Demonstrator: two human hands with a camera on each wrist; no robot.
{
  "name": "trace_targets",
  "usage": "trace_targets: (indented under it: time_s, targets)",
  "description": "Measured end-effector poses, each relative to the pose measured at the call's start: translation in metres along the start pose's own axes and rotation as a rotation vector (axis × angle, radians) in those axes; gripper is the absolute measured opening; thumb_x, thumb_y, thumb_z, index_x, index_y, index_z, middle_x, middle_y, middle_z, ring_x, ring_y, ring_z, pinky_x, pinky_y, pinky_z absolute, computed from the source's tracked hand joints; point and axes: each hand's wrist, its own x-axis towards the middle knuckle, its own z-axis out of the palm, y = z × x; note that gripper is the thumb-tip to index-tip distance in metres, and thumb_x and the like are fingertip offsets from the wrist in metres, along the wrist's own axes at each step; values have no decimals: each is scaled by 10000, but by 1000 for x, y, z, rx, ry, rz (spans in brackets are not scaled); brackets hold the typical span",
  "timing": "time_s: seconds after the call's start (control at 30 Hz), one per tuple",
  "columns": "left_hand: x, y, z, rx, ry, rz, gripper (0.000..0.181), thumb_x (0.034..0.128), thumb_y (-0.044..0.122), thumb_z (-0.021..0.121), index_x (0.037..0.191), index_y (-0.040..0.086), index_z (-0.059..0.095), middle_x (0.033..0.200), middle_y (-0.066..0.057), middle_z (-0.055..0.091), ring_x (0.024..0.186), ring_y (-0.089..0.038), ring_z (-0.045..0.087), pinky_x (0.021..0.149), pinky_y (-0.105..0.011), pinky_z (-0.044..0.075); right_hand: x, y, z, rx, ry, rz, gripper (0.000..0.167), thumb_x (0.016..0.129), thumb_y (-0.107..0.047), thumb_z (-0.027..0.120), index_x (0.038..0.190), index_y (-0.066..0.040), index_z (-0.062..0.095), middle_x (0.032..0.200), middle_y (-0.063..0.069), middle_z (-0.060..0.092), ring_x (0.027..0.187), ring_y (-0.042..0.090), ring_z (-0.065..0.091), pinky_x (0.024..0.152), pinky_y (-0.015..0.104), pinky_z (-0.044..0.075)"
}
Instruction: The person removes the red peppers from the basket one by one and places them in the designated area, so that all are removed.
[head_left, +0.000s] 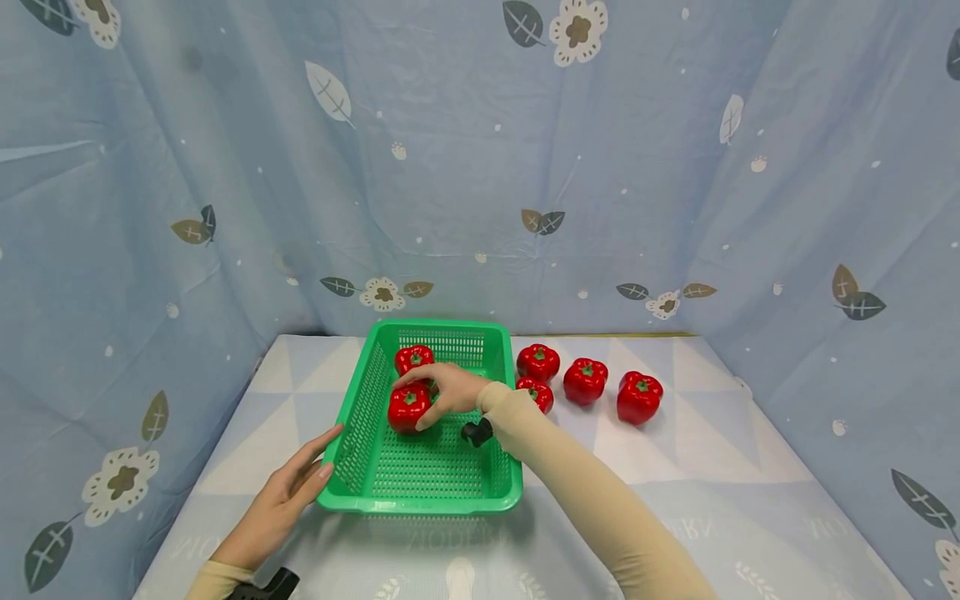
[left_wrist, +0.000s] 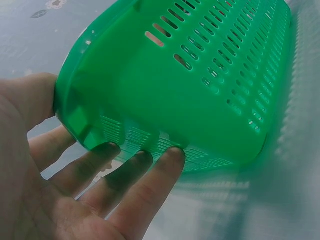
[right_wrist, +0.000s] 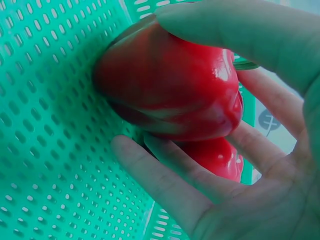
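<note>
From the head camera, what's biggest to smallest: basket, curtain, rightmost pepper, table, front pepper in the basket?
1. Curtain
2. Table
3. Basket
4. Rightmost pepper and front pepper: too alike to rank

Basket (head_left: 420, 505) free at near end, peppers (head_left: 405, 412) blocking left of centre

The head camera looks forward and down from the near side of the table (head_left: 750, 517), far enough back to take in both far corners and the patterned curtain (head_left: 465, 167) beyond. The left wrist camera faces the wall of the green basket (head_left: 420, 505) from close behind the left grip (head_left: 276, 504); the right one, turned sideways, looks into it very near, past the right grip (head_left: 452, 390). Both share the basket with the head view, the right one also the held red pepper (head_left: 407, 410).
</note>
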Motion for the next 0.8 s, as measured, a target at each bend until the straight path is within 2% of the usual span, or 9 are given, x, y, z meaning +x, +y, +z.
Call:
trace_targets:
  time_s: [0.27,0.8]
  targets:
    - [0,0,0,-8,0,-3,556,1201,250,493,1731,167,346,1768,-191,264,1512,-448,366,1032,-197,479,0,0,1,2,5,16,743,872,-101,941,1548,-171,642,1482,27,604,1168,173,613,958,320,557]
    - [0,-1,-1,-10,0,-17,561,1201,256,495,1735,180,338,1773,-181,253,1514,-440,369,1022,-202,480,-2,-1,2,1,-3,-24,754,864,-72,945,1549,-133,637,1476,25,628,1201,137,625,1016,298,529]
